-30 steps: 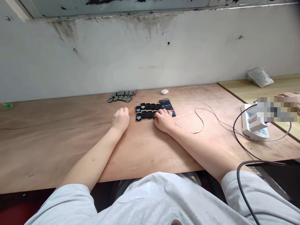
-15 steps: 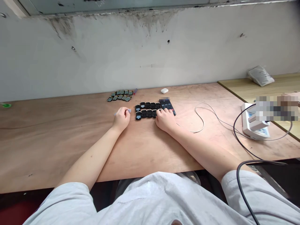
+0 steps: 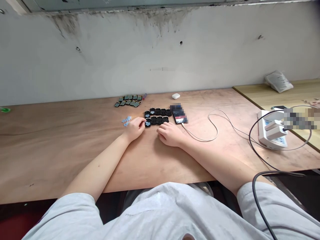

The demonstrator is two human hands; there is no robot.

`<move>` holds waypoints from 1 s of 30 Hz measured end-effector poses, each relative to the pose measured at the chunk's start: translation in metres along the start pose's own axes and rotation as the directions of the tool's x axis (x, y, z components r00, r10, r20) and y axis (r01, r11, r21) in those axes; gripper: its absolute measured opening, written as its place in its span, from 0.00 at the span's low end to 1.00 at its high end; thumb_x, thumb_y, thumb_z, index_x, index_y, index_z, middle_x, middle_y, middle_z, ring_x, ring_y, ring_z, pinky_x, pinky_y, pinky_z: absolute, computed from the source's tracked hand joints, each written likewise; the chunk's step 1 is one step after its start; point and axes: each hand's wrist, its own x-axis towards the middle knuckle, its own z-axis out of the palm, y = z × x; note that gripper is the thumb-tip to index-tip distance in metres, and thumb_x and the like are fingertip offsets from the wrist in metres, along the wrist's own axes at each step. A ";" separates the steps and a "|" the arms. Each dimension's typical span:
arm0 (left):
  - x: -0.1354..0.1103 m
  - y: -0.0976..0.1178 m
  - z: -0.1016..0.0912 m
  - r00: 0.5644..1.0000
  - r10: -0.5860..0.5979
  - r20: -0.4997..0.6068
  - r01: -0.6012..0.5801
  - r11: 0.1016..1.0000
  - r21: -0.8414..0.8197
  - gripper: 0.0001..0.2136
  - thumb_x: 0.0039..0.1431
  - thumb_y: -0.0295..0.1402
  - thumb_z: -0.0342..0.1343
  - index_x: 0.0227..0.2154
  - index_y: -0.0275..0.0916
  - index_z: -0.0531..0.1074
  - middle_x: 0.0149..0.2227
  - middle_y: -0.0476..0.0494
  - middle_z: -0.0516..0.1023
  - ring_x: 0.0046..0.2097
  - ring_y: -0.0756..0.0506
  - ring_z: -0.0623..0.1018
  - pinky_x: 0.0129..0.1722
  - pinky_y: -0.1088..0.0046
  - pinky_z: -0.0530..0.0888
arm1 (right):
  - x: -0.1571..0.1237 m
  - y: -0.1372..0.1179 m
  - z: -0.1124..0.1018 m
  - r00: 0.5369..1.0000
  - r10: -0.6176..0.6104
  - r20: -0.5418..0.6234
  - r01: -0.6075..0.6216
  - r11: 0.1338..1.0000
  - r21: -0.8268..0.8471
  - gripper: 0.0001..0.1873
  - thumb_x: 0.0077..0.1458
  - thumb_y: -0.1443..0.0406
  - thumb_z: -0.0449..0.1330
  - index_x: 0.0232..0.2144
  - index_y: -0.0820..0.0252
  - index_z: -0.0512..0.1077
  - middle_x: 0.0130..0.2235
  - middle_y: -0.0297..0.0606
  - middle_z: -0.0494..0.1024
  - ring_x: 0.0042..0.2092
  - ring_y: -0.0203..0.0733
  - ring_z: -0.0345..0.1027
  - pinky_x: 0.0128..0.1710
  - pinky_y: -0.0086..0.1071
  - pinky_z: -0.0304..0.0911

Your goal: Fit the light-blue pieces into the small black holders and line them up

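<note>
Two rows of small black frames [image 3: 158, 116] lie on the wooden table [image 3: 62, 140]. My left hand [image 3: 135, 129] reaches in from the left. Its thumb and fingers pinch the leftmost frame of the near row [image 3: 147, 124], which has a pale blue piece in it. Several loose pale blue pieces [image 3: 126, 120] lie just left of that hand. My right hand [image 3: 170, 134] rests on the table in front of the near row, its fingers curled and pointing left. Whatever it holds, if anything, is hidden.
A phone [image 3: 178, 114] on a white cable [image 3: 212, 128] lies right of the frames. Several dark green chips [image 3: 128, 101], a red pen tip [image 3: 144, 97] and a white case [image 3: 175, 96] lie behind. At right sit a power strip [image 3: 272, 135], black cable [image 3: 260, 160] and white bag [image 3: 278, 81].
My left hand moved right onto the leftmost frame, uncovering the pale blue pieces. My right hand drew back off the frames and phone toward me.
</note>
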 end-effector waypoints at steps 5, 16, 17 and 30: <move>-0.001 0.006 -0.001 0.995 0.095 0.040 -0.093 0.995 -0.044 0.09 0.68 0.28 0.50 0.41 0.38 0.75 0.39 0.43 0.81 0.36 0.47 0.78 0.39 0.70 0.75 | -0.001 0.017 0.010 0.999 0.038 -0.030 -0.035 0.995 0.096 0.09 0.65 0.68 0.56 0.36 0.60 0.76 0.42 0.46 0.78 0.46 0.49 0.66 0.47 0.40 0.61; 0.000 0.021 -0.001 0.980 0.190 0.063 -0.182 0.976 -0.116 0.09 0.68 0.26 0.50 0.41 0.39 0.76 0.38 0.43 0.80 0.38 0.47 0.78 0.36 0.71 0.77 | -0.004 0.023 0.020 0.978 -0.072 -0.198 0.132 0.941 0.311 0.17 0.53 0.78 0.56 0.41 0.58 0.77 0.52 0.46 0.77 0.52 0.50 0.68 0.52 0.44 0.68; 0.000 0.022 -0.001 0.980 0.188 0.067 -0.178 0.976 -0.127 0.09 0.68 0.26 0.50 0.41 0.39 0.76 0.38 0.43 0.79 0.38 0.47 0.78 0.35 0.72 0.77 | -0.004 0.024 0.021 0.981 -0.068 -0.181 0.121 0.945 0.303 0.17 0.53 0.78 0.56 0.41 0.58 0.77 0.51 0.46 0.77 0.51 0.50 0.68 0.52 0.44 0.68; 0.000 0.028 -0.004 0.961 0.239 0.141 -0.208 0.956 -0.208 0.10 0.66 0.25 0.51 0.39 0.40 0.77 0.36 0.44 0.79 0.35 0.47 0.78 0.35 0.71 0.76 | 0.000 0.023 0.014 1.000 -0.027 -0.007 0.028 0.949 0.315 0.03 0.62 0.66 0.63 0.38 0.59 0.77 0.42 0.42 0.80 0.44 0.46 0.70 0.47 0.39 0.64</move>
